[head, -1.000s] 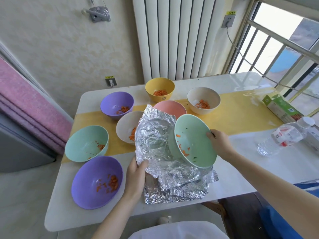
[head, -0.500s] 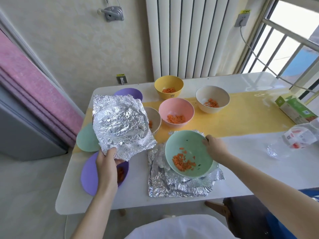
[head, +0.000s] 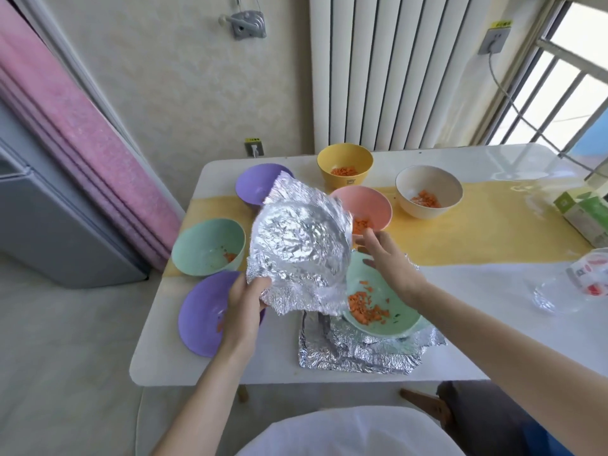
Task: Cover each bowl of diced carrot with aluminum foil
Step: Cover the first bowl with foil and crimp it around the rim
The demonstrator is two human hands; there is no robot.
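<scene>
Foil (head: 299,245) pinched in the left hand (head: 248,297) had swung back toward the right hand (head: 385,258), spread-fingered and off the green bowl (head: 378,311). Covering looked next.

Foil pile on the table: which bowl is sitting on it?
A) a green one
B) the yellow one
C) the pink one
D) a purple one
A: the green bowl with carrot bits inside sits on the crumpled foil pile.
</scene>
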